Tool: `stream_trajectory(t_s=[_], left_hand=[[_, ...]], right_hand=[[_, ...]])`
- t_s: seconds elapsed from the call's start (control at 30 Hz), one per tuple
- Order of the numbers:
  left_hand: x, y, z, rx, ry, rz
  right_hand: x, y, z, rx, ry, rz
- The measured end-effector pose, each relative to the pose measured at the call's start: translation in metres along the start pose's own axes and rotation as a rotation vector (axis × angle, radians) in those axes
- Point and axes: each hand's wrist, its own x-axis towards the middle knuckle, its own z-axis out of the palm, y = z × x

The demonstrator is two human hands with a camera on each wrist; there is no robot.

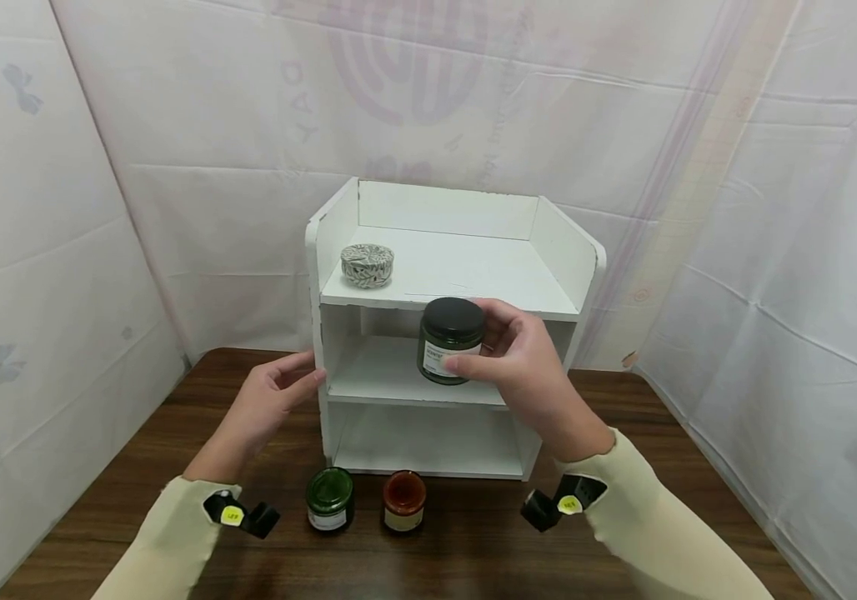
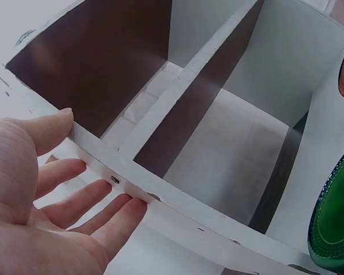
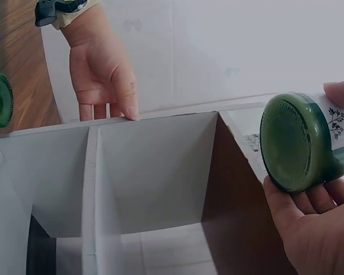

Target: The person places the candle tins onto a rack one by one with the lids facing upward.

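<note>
My right hand (image 1: pixel 522 367) grips a dark green glass jar (image 1: pixel 432 350) with a black lid and white label, held in front of the shelf's upper opening. In the right wrist view the green base of this jar (image 3: pixel 289 143) faces the camera, with fingers and thumb around its side. My left hand (image 1: pixel 267 404) is at the left side panel of the white shelf unit (image 1: pixel 428 396). Its thumb and fingertips touch the panel's front edge in the left wrist view, the fingers (image 2: pixel 69 200) loosely extended along the outer face.
A round patterned tin (image 1: pixel 367 267) sits on the shelf's top board at the left. Before the unit, on the brown wooden table (image 1: pixel 248 550), stand a green jar (image 1: pixel 330 498) and a red-brown jar (image 1: pixel 403 500). Pale sheeting (image 1: pixel 196 167) hangs behind and at both sides.
</note>
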Motion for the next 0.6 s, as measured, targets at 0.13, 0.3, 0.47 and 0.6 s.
stream_trajectory(t_s=[0.13, 0.3, 0.47, 0.6], left_hand=[[0.000, 0.000, -0.001, -0.004, -0.001, 0.003], [0.000, 0.000, -0.001, -0.003, 0.002, 0.001], [0.000, -0.001, -0.001, -0.010, 0.001, 0.001], [0.001, -0.002, 0.000, -0.020, 0.001, 0.007]], right_hand=[[0.007, -0.005, 0.002, -0.004, -0.004, 0.004], [0.015, -0.010, 0.004, -0.004, -0.003, 0.002], [0.022, -0.014, 0.006, 0.006, -0.002, -0.009], [0.029, -0.017, 0.006, 0.022, -0.006, -0.011]])
